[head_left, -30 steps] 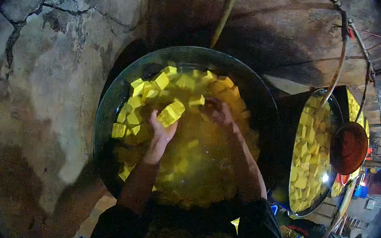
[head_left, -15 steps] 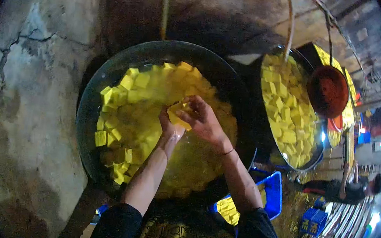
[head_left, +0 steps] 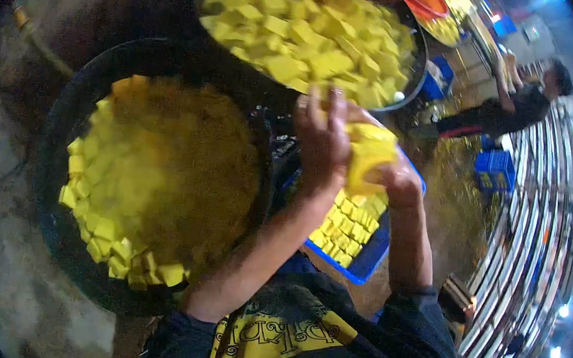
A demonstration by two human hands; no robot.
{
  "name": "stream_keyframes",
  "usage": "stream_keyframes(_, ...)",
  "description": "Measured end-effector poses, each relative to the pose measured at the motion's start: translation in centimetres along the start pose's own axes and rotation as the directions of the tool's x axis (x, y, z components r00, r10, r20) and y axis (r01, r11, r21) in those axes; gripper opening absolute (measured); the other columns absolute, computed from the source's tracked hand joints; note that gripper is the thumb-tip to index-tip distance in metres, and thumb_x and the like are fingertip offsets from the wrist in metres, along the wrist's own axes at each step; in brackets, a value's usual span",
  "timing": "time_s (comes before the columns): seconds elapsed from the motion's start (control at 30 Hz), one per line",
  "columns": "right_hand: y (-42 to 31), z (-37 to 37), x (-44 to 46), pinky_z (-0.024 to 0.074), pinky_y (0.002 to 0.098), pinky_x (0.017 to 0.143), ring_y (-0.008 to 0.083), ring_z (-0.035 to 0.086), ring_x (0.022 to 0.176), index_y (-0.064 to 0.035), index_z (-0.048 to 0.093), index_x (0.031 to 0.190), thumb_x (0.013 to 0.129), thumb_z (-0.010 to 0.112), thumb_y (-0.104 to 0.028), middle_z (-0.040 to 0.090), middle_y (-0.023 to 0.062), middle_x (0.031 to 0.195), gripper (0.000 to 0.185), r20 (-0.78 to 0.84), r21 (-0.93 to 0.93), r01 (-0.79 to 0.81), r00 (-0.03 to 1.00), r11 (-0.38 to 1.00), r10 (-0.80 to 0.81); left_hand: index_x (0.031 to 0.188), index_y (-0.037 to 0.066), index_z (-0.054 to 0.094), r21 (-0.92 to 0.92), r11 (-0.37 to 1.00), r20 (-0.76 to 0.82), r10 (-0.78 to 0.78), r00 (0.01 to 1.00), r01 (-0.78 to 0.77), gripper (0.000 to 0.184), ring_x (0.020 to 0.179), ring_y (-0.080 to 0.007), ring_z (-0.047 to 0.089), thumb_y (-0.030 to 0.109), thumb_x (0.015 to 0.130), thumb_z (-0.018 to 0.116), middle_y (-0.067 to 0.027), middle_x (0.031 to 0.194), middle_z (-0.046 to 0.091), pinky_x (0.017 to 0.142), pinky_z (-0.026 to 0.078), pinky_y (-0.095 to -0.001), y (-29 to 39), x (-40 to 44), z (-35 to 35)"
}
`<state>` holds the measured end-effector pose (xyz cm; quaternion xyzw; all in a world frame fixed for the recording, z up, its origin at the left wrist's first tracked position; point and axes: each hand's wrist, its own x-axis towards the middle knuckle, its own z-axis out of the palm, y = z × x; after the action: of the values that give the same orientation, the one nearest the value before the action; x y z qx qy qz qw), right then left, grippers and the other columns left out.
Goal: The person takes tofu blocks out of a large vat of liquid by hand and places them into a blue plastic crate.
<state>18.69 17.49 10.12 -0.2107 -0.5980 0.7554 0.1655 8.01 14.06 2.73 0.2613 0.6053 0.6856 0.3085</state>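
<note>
Yellow blocks [head_left: 371, 150], blurred so that I cannot count them, are held between my two hands above a blue crate [head_left: 362, 276]. My left hand [head_left: 321, 137] presses against their left side, some fingers pointing up and others along the top. On the right, my right hand [head_left: 397, 177] wraps round their lower side. Rows of yellow blocks [head_left: 348, 225] lie in the crate below. A large dark pan [head_left: 55, 223] at the left holds cloudy yellow liquid, with more blocks along its left and lower edge.
Another large pan [head_left: 418, 77], full of yellow blocks, stands at the top. Beyond it are a red-orange basin [head_left: 427, 0] and a blue container [head_left: 438, 77]. A person [head_left: 514, 106] in dark clothes is at the upper right, near a blue crate [head_left: 494, 169] and long slats [head_left: 514, 261].
The view has swung right. Both hands have moved from over the liquid to above the blue crate, carrying yellow blocks. Earlier, my right hand was apart from my left; now both touch the blocks.
</note>
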Motion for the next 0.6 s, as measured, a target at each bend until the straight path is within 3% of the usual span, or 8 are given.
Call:
stream_keyframes(0.1,5.3,-8.2,-7.3,0.0399,0.0345,0.097,0.0228,0.051,0.111,0.0013,0.041,0.126,0.069,0.064,-0.039,0.049,0.0129,0.125,0.074,-0.193,0.133,0.062,0.981,0.989,-0.035,0.126,-0.01,0.038,0.25,0.968,0.068,-0.019,0.998,0.001,0.064,0.123,-0.0446,0.031,0.043,0.091,0.045,-0.0346,0.132,0.03,0.105,0.024,-0.0463,-1.1,-4.4,7.1)
stream_keyframes(0.13,8.9,-11.1,-9.5,0.0414,0.0359,0.095,0.0245,0.052,0.109,0.0005,0.042,0.125,0.074,0.058,-0.034,0.049,0.0135,0.125,0.063,-0.288,0.259,0.047,0.957,0.965,0.031,0.127,-0.01,0.038,0.104,0.974,0.036,-0.208,0.977,0.203,0.067,0.125,-0.044,0.029,0.045,0.091,0.045,-0.0349,0.133,0.028,0.106,0.021,-0.0464,-1.4,-5.2,8.6)
stream_keyframes(0.27,27.0,-24.3,-18.5,0.0494,0.0424,0.083,0.028,0.055,0.103,-0.0017,0.047,0.12,0.086,0.051,-0.026,0.052,0.0132,0.12,0.042,-0.605,0.576,-0.01,0.666,0.817,0.435,0.127,-0.008,0.039,0.041,0.954,0.232,-0.299,0.926,0.298,0.067,0.125,-0.0329,0.033,0.048,0.09,0.044,-0.0247,0.133,0.036,0.106,0.023,-0.0396,-6.5,-5.2,7.6)
stream_keyframes(0.33,31.2,-28.0,-19.3,0.05,0.0407,0.079,0.0286,0.055,0.101,-0.0024,0.051,0.118,0.086,0.055,-0.035,0.05,0.0117,0.12,0.046,-0.642,0.512,-0.103,0.614,0.853,0.459,0.133,0.004,0.039,0.107,0.932,0.202,-0.363,0.91,0.348,0.053,0.125,-0.0232,0.037,0.038,0.092,0.044,-0.0116,0.137,0.038,0.099,0.034,-0.0419,-8.8,-5.6,6.7)
stream_keyframes(0.37,31.6,-28.6,-19.2,0.05,0.0425,0.079,0.0266,0.058,0.096,-0.0033,0.053,0.114,0.084,0.057,-0.038,0.054,0.0123,0.115,0.046,-0.735,0.294,-0.319,0.527,0.901,0.426,0.133,0.004,0.039,0.124,0.93,0.204,-0.364,0.909,0.345,0.053,0.126,-0.023,0.036,0.039,0.093,0.044,-0.0116,0.137,0.038,0.099,0.034,-0.0414,-9.3,-5.7,6.5)
stream_keyframes(0.4,31.6,-28.6,-18.8,0.0499,0.0442,0.079,0.0246,0.061,0.091,-0.0042,0.055,0.111,0.083,0.059,-0.04,0.058,0.0128,0.11,0.046,-0.815,0.07,-0.529,0.458,0.845,0.354,0.133,0.005,0.039,0.14,0.929,0.208,-0.366,0.907,0.342,0.053,0.126,-0.0229,0.036,0.039,0.093,0.044,-0.0116,0.138,0.038,0.1,0.033,-0.041,-9.4,-5.8,6.5)
stream_keyframes(0.47,32.6,-27.5,-15.8,0.0392,0.0514,0.092,0.0399,0.036,0.122,-0.0028,0.051,0.12,0.072,0.065,-0.051,0.03,0.0177,0.139,0.069,-0.985,-0.054,-0.998,0.057,0.025,0.165,0.133,0.005,0.038,0.15,0.919,0.196,-0.39,0.9,0.366,0.053,0.125,-0.0229,0.037,0.038,0.092,0.046,-0.0115,0.137,0.037,0.1,0.033,-0.0415,-9.7,-6.4,6.9)
stream_keyframes(0.6,39.3,-26.5,-16.1,0.0245,0.0588,0.101,0.0482,0.019,0.128,-0.0105,0.042,0.132,0.064,0.058,-0.071,0.022,0.0199,0.144,0.092,-0.95,-0.013,-1.0,0.016,0.011,0.313,0.134,0.005,0.036,0.217,0.922,0.168,-0.359,0.918,0.321,0.053,0.123,-0.0228,0.039,0.034,0.091,0.049,-0.0097,0.138,0.036,0.099,0.034,-0.0403,-9.2,-6.8,6.8)
